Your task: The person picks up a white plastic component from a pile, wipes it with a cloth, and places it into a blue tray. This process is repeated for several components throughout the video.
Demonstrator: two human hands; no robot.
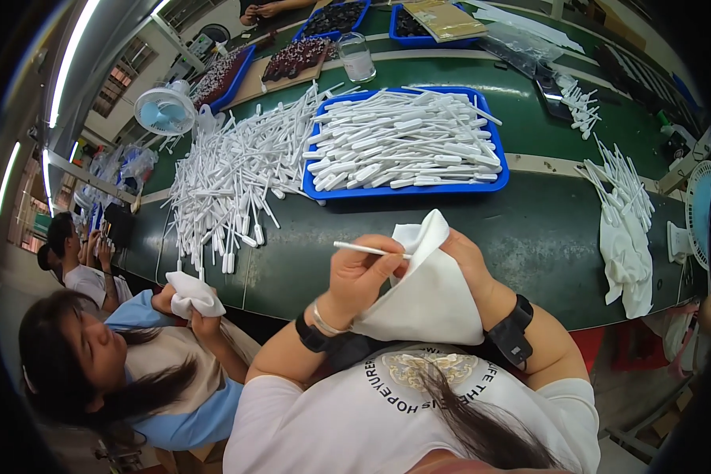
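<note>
My left hand (pixel 357 278) pinches a thin white plastic stick (pixel 361 248) between thumb and fingers. Its far end disappears into a white cloth (pixel 426 304), which hangs down in front of my chest. My right hand (pixel 468 265) is closed on the cloth's upper right side; most of its fingers are hidden behind the folds. Just beyond my hands, a blue tray (pixel 403 189) is heaped with similar white sticks (pixel 407 138), each with a thicker handle end. To its left a large loose pile of white sticks (pixel 233 178) spreads over the green table (pixel 292 261).
At left, a co-worker's hands (pixel 205 322) hold another white cloth (pixel 191 295). On the right, more sticks (pixel 622 183) lie over a crumpled cloth (pixel 628 257) near a fan (pixel 701 213). Behind the tray stand a clear cup (pixel 356 60) and blue trays of dark parts (pixel 336 19).
</note>
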